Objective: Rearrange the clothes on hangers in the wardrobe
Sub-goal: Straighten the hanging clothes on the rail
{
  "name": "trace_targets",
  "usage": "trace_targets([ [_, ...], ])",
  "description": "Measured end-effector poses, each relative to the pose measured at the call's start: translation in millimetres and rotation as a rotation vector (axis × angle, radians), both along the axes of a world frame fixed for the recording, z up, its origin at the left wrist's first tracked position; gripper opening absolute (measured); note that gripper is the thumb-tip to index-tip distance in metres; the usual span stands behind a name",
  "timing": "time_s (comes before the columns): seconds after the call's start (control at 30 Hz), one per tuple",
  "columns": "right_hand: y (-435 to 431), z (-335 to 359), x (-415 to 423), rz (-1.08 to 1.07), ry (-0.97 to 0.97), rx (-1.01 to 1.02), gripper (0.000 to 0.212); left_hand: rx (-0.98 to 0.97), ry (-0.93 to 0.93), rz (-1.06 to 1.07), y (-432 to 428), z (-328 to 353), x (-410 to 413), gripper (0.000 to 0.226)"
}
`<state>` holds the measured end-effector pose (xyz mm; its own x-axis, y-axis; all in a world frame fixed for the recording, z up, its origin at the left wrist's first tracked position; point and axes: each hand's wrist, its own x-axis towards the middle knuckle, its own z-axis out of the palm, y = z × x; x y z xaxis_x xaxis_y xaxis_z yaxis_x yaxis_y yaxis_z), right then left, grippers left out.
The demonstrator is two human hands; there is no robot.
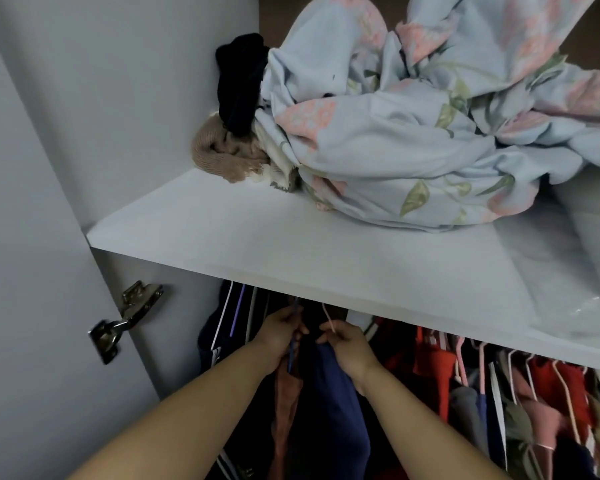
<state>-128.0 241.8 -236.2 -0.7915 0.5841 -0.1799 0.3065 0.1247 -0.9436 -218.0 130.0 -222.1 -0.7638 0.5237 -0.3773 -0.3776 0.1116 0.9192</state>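
Note:
Below the white shelf, clothes hang in a row. My left hand grips a blue hanger that carries a rust-brown garment. My right hand pinches the hook of a pink hanger with a navy garment on it. The two hands are close together, just under the shelf's front edge. The rail itself is hidden behind the shelf. To the left hang dark garments on white and purple hangers.
Red, grey and pink clothes on pink and white hangers fill the right side. On the shelf lie a floral light-blue sheet, a black garment and a beige knit. A metal hinge sits on the left door.

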Motion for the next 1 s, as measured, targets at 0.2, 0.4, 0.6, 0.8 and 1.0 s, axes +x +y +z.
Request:
trace_targets([
  [0.2, -11, 14, 19, -0.058, -0.011, -0.026, 0.020, 0.052, -0.045, -0.031, -22, 0, 11, 0.027],
  [0.4, -28, 22, 50, -0.150, -0.033, 0.083, 0.019, 0.004, -0.011, -0.039, -56, 14, 29, 0.027],
  [0.6, -60, 29, 84, -0.215, -0.036, 0.138, 0.014, -0.011, 0.064, -0.109, -89, 23, 57, 0.023],
  [0.8, -89, 34, 124, -0.210, -0.059, 0.308, 0.012, -0.145, 0.399, -0.174, -108, 21, 87, 0.014],
  [1.0, -105, 43, 166, -0.187, -0.133, 0.556, 0.009, -0.408, 0.967, -0.363, -128, 12, 107, 0.012],
])
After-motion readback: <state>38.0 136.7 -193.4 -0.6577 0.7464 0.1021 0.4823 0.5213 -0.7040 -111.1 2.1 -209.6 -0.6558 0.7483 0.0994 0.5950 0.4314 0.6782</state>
